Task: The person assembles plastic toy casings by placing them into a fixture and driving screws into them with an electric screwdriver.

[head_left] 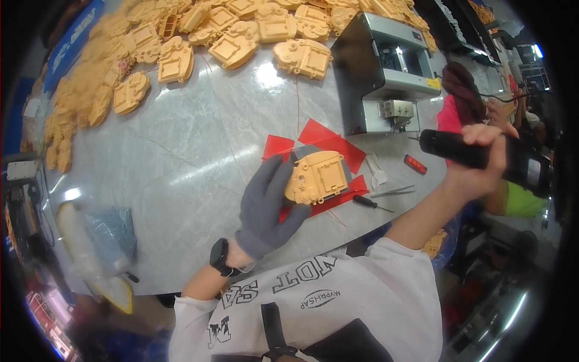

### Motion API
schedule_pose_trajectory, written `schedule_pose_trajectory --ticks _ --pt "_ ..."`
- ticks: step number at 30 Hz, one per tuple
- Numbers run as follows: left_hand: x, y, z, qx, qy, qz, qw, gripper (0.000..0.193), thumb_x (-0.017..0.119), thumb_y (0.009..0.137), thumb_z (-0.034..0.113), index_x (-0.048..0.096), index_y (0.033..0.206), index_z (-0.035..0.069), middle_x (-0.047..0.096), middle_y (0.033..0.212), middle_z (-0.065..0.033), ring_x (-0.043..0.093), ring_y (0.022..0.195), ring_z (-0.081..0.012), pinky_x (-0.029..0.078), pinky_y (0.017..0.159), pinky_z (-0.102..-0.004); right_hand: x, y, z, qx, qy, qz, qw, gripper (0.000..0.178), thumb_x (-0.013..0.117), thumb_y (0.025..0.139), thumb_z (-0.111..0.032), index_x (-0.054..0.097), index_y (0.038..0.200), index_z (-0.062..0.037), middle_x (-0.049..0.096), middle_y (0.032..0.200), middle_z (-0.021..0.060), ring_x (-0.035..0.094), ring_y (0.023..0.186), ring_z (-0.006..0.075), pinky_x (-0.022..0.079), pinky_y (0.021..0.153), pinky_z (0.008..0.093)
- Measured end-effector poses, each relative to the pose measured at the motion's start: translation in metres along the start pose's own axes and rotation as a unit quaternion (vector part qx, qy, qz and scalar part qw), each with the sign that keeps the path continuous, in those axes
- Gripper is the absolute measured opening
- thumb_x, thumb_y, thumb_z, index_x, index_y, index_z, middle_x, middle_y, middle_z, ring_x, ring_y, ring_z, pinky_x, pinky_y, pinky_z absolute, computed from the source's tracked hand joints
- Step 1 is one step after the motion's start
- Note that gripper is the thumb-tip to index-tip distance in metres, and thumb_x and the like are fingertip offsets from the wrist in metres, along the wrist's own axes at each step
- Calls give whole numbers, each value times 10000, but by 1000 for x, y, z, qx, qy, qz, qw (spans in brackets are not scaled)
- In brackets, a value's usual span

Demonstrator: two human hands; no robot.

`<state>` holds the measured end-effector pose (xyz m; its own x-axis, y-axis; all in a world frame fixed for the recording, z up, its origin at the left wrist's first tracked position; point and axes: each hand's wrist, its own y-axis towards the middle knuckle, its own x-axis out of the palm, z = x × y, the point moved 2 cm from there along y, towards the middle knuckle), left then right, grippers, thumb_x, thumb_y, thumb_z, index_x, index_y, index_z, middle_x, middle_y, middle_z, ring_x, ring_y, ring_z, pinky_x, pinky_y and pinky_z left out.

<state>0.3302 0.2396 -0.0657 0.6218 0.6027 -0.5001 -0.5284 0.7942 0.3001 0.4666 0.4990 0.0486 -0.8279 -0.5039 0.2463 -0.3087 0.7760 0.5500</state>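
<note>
A tan plastic housing [322, 175] with moulded round bosses and a rectangular recess lies on a dark grey block [311, 151], with red sheets or tape around it on the table. My left hand [265, 199], in a grey glove, grips the housing by its left side, thumb along the near edge and fingers at the far edge. Raised off to the right, my bare right hand [485, 151] is wrapped round a black cylindrical power screwdriver [458, 149]. Its thin tip points left, apart from the housing.
Many similar tan housings [235, 43] are heaped along the table's far side. A grey-and-black machine [386, 66] stands far right. Tweezers [395, 191], a small screwdriver [369, 203] and a red tool [415, 164] lie near the fixture. Plastic bags [108, 235] sit left. Other people are at right.
</note>
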Motion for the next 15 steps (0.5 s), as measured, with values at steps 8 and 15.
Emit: schedule_pose_trajectory --ticks 8,15 --pt "5 -11 -13 -12 -43 8 999 557 659 716 85 453 1224 -12 494 1188 -227 546 1021 -339 454 851 -376 24 11 31 -51 -82 52 994 363 577 757 -17 447 1078 91 537 630 110 509 491 157 460 530 287" --pt "17 -16 -19 -11 -59 14 998 519 639 728 56 460 1212 1 538 1127 -198 555 951 -334 442 860 -396 28 9 38 -35 -77 -13 996 404 597 777 -28 425 1127 77 553 674 92 546 540 158 489 593 306"
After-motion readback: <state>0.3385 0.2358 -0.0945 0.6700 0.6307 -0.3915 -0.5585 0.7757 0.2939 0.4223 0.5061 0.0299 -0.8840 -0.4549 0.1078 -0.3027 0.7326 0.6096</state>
